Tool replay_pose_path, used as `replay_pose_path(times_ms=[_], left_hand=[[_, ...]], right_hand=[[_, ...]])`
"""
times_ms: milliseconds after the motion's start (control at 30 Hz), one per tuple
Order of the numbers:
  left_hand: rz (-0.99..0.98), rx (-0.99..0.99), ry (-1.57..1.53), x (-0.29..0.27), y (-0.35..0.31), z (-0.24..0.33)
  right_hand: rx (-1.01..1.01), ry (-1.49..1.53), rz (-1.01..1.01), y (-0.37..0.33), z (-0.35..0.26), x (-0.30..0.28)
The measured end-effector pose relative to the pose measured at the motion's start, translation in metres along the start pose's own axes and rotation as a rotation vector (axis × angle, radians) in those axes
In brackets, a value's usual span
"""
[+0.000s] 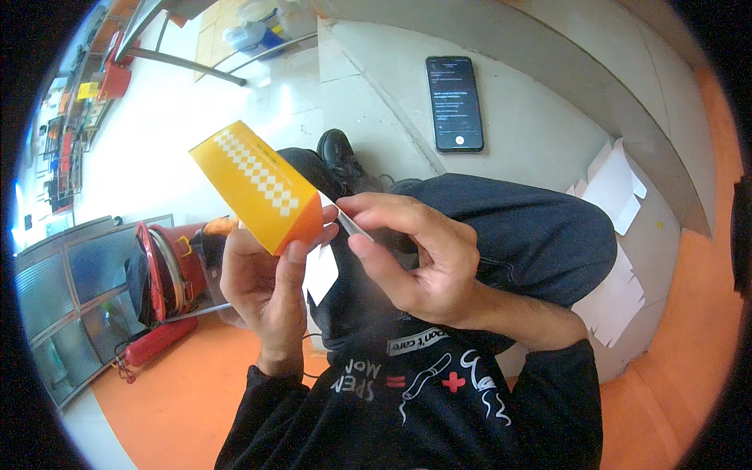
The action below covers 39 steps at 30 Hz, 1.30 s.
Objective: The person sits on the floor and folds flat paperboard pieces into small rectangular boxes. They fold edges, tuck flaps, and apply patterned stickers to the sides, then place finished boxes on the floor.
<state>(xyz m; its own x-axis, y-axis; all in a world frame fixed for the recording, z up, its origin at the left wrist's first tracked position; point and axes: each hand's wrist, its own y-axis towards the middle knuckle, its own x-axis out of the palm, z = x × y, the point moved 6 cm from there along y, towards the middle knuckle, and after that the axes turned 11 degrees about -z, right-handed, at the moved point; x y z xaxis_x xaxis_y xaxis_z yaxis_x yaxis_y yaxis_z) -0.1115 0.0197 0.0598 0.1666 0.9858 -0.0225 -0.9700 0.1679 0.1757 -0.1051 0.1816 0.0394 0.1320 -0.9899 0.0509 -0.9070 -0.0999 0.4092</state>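
Observation:
A small yellow cardboard box point(254, 184) with an orange end and a band of white diamonds is held in front of me, tilted, above my crossed legs. My left hand point(262, 290) grips it from below, with the thumb on the orange end and the other fingers partly hidden behind it. At the box's right end my right hand point(423, 254) pinches a white flap point(354, 223) between thumb and fingers. Another white flap point(321, 276) hangs below the box, close to the left thumb. The inside of the box is turned away from view.
A dark phone point(456, 106) with a lit screen lies on the pale tiles ahead. Cut white paper pieces point(615, 184) lie to the right, beside my knee. At left are a red cylinder point(160, 341), a red hose reel and a glass-paned cabinet point(55, 290). A metal-legged table stands far left.

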Motion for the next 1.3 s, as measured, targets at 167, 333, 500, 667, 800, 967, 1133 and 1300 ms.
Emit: replay_pose_path(times_ms=[167,333,500,667,800,967,1133,1300], left_hand=[[-0.061,0.155,0.494,-0.007,-0.002,0.01],[-0.02,0.162,0.673,-0.011,-0.006,0.011],[0.037,0.133,0.7,-0.02,-0.003,0.002],[0.015,0.083,0.656,-0.034,-0.003,-0.001],[-0.02,0.151,0.61,-0.036,-0.002,-0.007],[-0.026,-0.014,0.475,-0.028,0.0,-0.035],[-0.057,-0.023,0.463,-0.017,0.008,-0.047],[-0.019,-0.123,0.522,-0.018,0.006,-0.055]], right_hand=[[-0.071,-0.138,-0.007,0.003,-0.01,-0.001],[-0.077,-0.144,0.014,0.009,-0.013,0.002],[-0.116,-0.206,0.034,0.019,-0.008,0.013],[-0.097,-0.223,0.044,0.025,0.001,0.027],[0.078,-0.13,0.033,0.024,0.021,0.025],[0.22,-0.071,0.077,0.015,0.044,0.02],[0.454,0.079,0.142,-0.001,0.073,0.015],[0.293,0.087,0.213,-0.005,0.081,0.025]])
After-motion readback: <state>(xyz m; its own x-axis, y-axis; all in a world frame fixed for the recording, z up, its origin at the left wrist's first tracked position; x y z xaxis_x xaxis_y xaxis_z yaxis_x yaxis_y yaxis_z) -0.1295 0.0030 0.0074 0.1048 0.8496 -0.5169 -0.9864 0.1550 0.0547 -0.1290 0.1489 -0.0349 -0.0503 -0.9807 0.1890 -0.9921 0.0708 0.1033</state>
